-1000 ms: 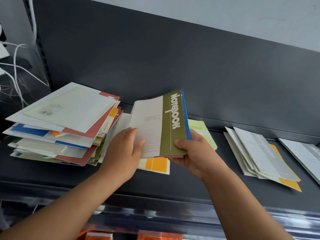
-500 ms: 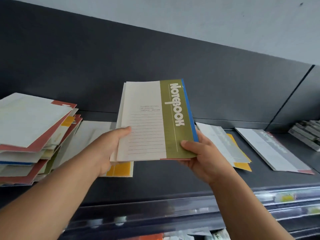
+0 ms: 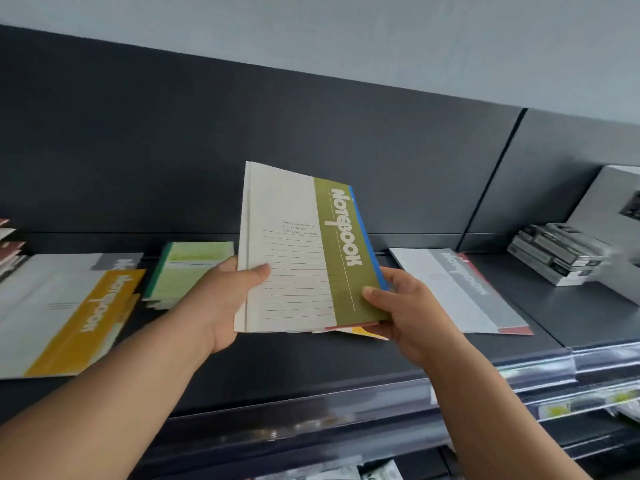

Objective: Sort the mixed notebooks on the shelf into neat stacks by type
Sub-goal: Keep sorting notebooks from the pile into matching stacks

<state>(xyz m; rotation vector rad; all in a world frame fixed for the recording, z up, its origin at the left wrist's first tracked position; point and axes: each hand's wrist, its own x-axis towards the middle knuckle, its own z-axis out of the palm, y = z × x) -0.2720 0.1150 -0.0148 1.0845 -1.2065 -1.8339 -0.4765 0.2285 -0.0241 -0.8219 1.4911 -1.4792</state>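
Seen from the head camera, both hands hold a thin bundle of notebooks up off the dark shelf [image 3: 311,368], in front of its back panel [image 3: 173,150]. The top one is the olive-banded notebook [image 3: 294,251], cream with ruled lines, "Notebook" in white down the band and a blue strip along its right edge. The left hand [image 3: 221,299] grips the bundle's left edge, thumb lying on the cream cover and fingers behind. The right hand [image 3: 405,306] pinches the lower right corner, thumb on the olive band. A red and a yellow edge show under the bundle's bottom; whether these are held or lie on the shelf cannot be told. Flat on the shelf to the left lies a yellow-banded notebook [image 3: 69,320], overlapping a grey-banded notebook [image 3: 117,263], and just beside them sits a small pale green stack [image 3: 190,268]. To the right of the hands lies another grey notebook with a red spine [image 3: 460,292]. Farther right is a pile of dark packets [image 3: 557,258]. A clear plastic rail [image 3: 519,372] runs along the shelf's front edge.
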